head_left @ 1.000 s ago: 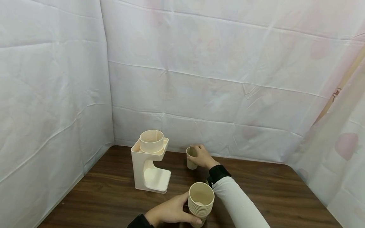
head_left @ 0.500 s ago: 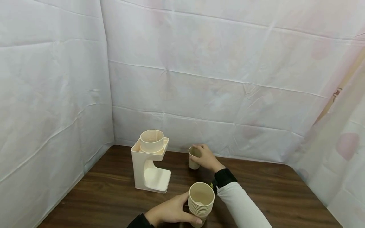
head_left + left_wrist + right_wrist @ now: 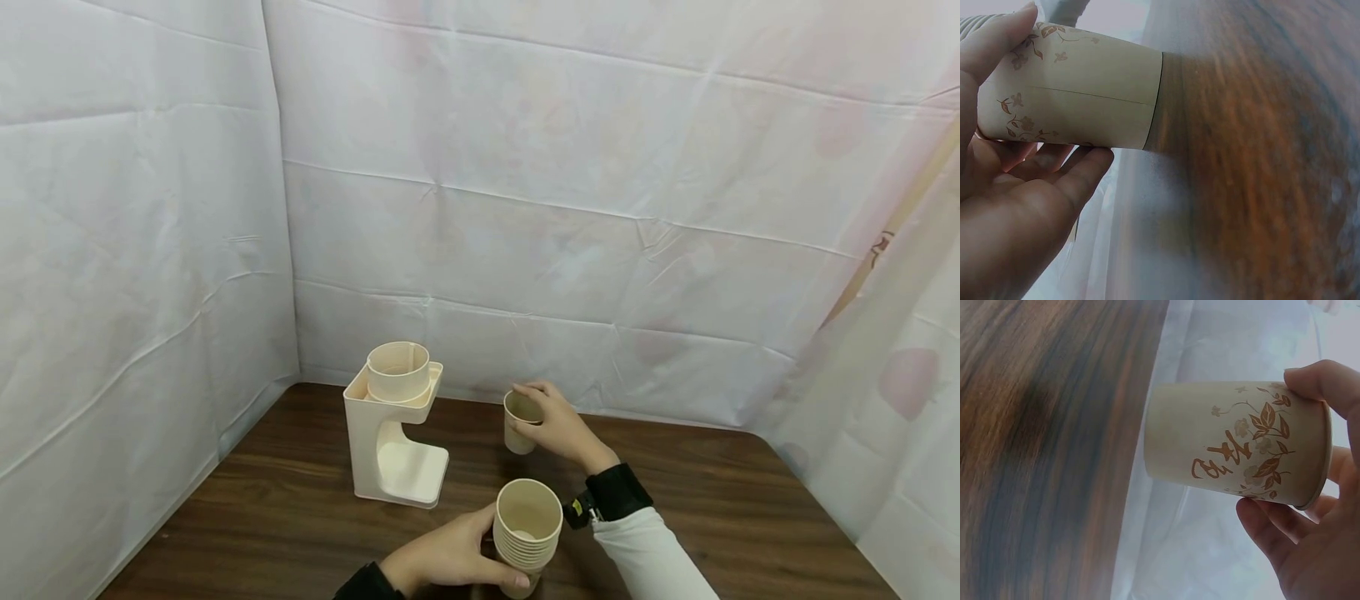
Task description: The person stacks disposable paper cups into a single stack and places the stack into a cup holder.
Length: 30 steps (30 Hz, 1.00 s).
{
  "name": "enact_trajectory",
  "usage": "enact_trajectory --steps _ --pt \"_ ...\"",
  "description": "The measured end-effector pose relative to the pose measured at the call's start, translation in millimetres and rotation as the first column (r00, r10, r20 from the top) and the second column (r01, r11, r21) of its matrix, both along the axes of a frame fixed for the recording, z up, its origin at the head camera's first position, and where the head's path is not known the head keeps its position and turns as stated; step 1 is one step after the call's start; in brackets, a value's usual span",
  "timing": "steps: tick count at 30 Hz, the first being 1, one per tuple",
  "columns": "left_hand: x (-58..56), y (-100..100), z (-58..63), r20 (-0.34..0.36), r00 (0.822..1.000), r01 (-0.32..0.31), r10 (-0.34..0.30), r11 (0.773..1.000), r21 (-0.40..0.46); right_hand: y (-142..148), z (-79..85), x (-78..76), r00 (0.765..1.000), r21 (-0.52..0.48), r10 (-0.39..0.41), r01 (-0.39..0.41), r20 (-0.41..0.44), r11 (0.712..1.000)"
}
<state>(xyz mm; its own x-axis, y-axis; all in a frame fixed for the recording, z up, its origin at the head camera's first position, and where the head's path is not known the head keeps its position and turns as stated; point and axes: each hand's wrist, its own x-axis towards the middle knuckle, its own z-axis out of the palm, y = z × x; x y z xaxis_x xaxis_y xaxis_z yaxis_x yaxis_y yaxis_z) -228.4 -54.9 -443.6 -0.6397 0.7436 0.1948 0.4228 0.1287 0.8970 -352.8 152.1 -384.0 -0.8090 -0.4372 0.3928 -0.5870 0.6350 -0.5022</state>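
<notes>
My left hand (image 3: 453,552) grips a stack of paper cups (image 3: 527,533) near the front of the table, thumb on one side and fingers on the other. Brown flowers decorate the lowest cup (image 3: 1079,87) of that stack in the left wrist view; its base is at the wooden top. Farther back, my right hand (image 3: 561,425) holds a single paper cup (image 3: 519,433) near its rim. The right wrist view shows this cup (image 3: 1210,437) with brown leaves and lettering, pinched between thumb and fingers. Whether its base touches the table, I cannot tell.
A cream plastic stand (image 3: 366,442) is on the table to the left of both cups. It has a round open tube (image 3: 399,385) on top and a flat foot (image 3: 414,473) below. White cloth (image 3: 525,208) hangs behind the dark wooden table (image 3: 255,517).
My right hand has moved slightly right and toward me, carrying the single cup along. The left hand and the stack stay where they were.
</notes>
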Motion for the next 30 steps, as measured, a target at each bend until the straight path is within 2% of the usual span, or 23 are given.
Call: enact_trajectory --steps 12,17,22,30 --pt "0.3 -1 2.1 -0.015 1.0 -0.013 0.013 1.0 -0.011 15 6.9 22.0 0.996 0.005 0.085 -0.085 0.012 0.996" --pt "0.3 -2 1.4 -0.01 1.0 -0.014 0.014 1.0 -0.013 20 11.3 32.2 0.995 -0.014 0.096 -0.096 0.019 0.995" --pt "-0.2 -2 1.8 -0.006 1.0 -0.017 0.017 1.0 -0.023 26 18.8 42.4 0.996 -0.056 0.086 -0.084 0.033 0.995" --pt "2.3 -2 3.8 -0.024 0.999 -0.031 0.03 0.999 -0.029 33 36.9 63.4 0.993 -0.093 0.119 -0.119 -0.004 0.989"
